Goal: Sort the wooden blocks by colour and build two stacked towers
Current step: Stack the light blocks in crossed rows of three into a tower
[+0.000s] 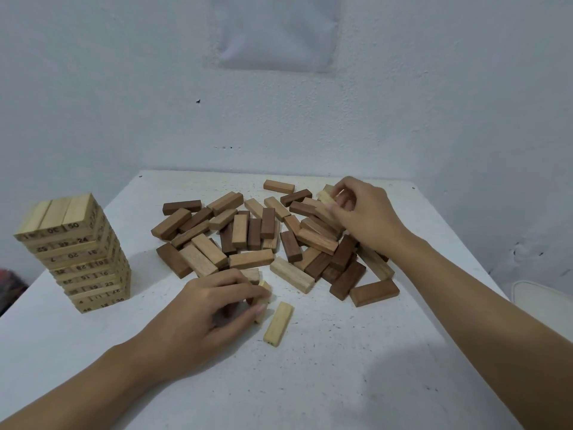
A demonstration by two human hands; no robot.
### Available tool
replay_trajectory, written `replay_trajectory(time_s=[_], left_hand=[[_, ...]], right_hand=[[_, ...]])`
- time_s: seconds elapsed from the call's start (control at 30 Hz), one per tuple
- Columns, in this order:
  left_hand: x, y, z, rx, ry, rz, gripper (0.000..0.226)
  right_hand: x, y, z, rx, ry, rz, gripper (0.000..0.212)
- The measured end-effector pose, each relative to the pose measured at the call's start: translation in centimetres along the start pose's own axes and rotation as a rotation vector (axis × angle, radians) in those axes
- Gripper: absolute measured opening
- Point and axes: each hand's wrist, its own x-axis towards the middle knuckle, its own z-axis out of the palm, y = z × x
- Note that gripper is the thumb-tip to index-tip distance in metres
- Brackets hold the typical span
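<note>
Head view: nearest, the left hand [198,318], low over the white desk [341,373], has its grip clamped on a pale block [263,301]; a loose pale block [278,324] lies flat just beside it. Farther left stands the numbered pale tower [74,252]. Beyond, a mixed pile [263,240] of brown and pale blocks sprawls mid-desk. At its far right edge the right hand [366,212] has its grip closed round a far pale block [325,196].

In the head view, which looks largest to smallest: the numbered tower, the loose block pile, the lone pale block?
1. loose block pile
2. numbered tower
3. lone pale block, clearly smallest, though it lies nearer the camera.
</note>
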Motion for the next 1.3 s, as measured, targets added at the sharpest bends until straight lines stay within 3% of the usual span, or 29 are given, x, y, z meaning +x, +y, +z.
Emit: replay_trajectory(time_s=[0.17,0.37,0.6,0.8,0.97,1.3], left_hand=[[-0.1,0.3,-0.3,0.017,0.002,0.015,0.031],[-0.5,0.8,-0.6,0.046,-0.025,0.036,0.023],[-0.9,1.0,-1.0,0.068,-0.02,0.011,0.026],[-1.0,0.9,-0.9,0.033,-0.022,0.009,0.035],[-0.9,1.2,-0.5,0.032,0.072,-0.013,0.046],[-0.8,1.6,-0.5,0.042,0.073,-0.056,0.044]], right_hand=[[-4.6,-4.1,1.0,0.108,-0.132,-0.126,0.019],[-8.7,-6.1,0.8,-0.09,-0.304,-0.324,0.013],[-10.6,-6.3,-0.3,-0.251,-0.508,-0.31,0.016],[-11.3,-7.0,1.4,-0.209,-0.477,-0.313,0.017],[-11.1,-7.3,2.2,-0.241,-0.437,-0.348,0.022],[-11.6,-6.3,1.9,-0.197,-0.5,-0.322,0.04]])
